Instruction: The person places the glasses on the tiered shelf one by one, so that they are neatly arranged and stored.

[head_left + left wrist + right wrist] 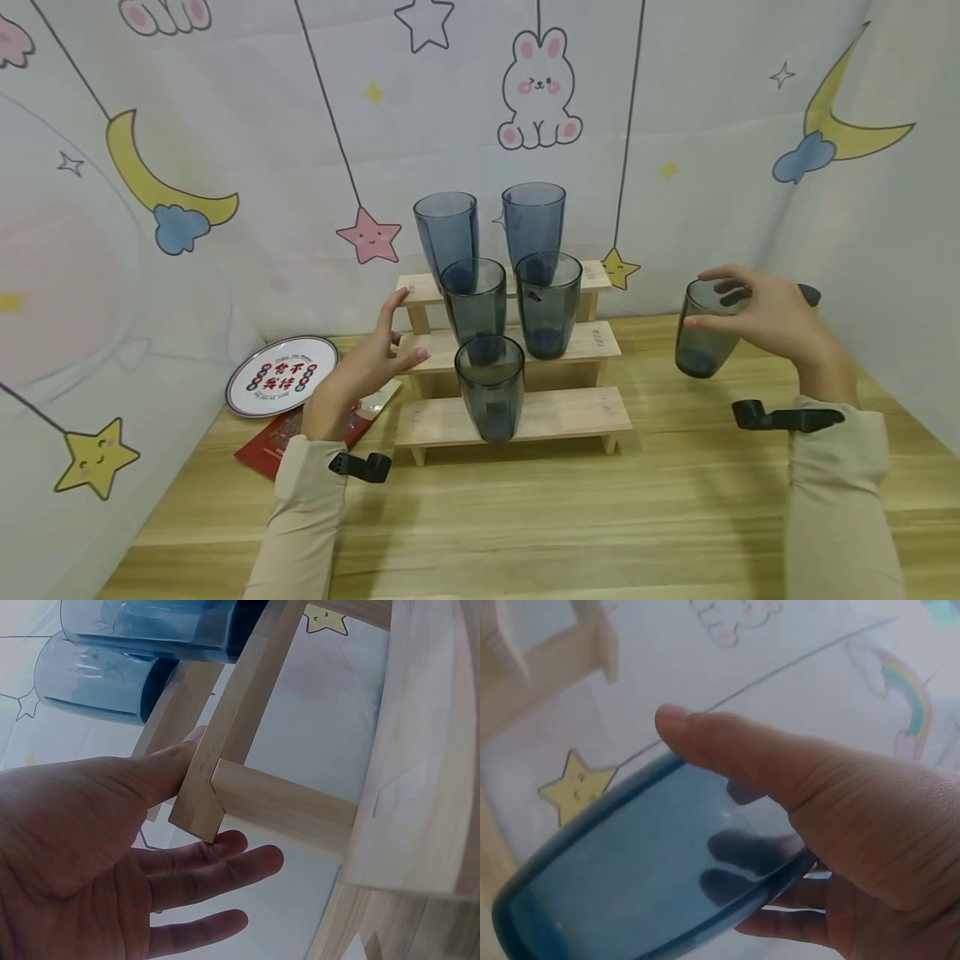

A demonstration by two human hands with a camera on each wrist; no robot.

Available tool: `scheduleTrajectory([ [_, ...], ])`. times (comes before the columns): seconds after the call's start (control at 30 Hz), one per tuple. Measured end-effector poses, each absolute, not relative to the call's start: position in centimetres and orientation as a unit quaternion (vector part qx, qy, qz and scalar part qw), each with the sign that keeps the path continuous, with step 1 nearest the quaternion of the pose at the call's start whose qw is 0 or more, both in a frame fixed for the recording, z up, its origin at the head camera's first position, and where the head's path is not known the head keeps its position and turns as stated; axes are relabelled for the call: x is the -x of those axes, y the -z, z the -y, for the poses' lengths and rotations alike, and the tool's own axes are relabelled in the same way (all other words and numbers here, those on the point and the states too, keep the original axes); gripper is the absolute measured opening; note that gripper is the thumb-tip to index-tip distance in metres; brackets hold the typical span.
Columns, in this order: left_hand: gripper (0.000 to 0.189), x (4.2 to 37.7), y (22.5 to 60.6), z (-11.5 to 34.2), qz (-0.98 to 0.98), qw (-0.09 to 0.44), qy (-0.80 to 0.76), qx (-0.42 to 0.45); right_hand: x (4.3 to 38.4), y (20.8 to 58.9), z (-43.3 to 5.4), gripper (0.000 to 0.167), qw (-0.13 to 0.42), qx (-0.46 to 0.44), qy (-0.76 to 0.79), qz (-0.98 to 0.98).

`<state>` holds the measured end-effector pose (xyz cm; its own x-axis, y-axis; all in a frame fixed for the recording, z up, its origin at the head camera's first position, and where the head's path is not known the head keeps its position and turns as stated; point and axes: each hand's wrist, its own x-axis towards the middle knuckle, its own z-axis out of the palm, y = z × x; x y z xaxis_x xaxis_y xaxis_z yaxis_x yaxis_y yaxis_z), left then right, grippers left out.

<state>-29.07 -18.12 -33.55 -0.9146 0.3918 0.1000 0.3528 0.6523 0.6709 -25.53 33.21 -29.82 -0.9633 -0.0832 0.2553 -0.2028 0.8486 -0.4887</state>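
Observation:
My right hand grips a blue-grey drinking glass near its rim, the thumb outside on the near side. The glass leans slightly at the right of the head view; its fluted wall fills the right wrist view. At the left end of a three-step wooden stand, my left hand has its fingers extended around a shelf end, thumb against the wood. Matching glasses stand on the steps: two on top, such as the left one, two in the middle, and one on the bottom.
To the left, a white plate with red lettering lies over a red packet, partly behind my left arm. Wood-grain tabletop stretches around the stand. A patterned white curtain hangs close behind.

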Motion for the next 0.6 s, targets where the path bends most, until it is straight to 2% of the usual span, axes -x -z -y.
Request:
scheduleTrajectory([
  [0.23, 0.089, 29.0, 33.5, 18.1, -0.91, 0.026, -0.361, -0.201, 23.9, 27.6, -30.3, 0.072, 0.122, -0.112, -0.278, 0.946],
  [0.4, 0.088, 29.0, 33.5, 18.0, -0.909, 0.03, -0.364, -0.2, 23.3, 26.9, -27.8, 0.065, 0.142, -0.173, -0.261, 0.939],
  [0.6, 0.088, 29.0, 33.5, 18.0, -0.909, 0.027, -0.364, -0.204, 22.8, 26.4, -25.1, 0.061, 0.112, -0.259, -0.244, 0.928],
])
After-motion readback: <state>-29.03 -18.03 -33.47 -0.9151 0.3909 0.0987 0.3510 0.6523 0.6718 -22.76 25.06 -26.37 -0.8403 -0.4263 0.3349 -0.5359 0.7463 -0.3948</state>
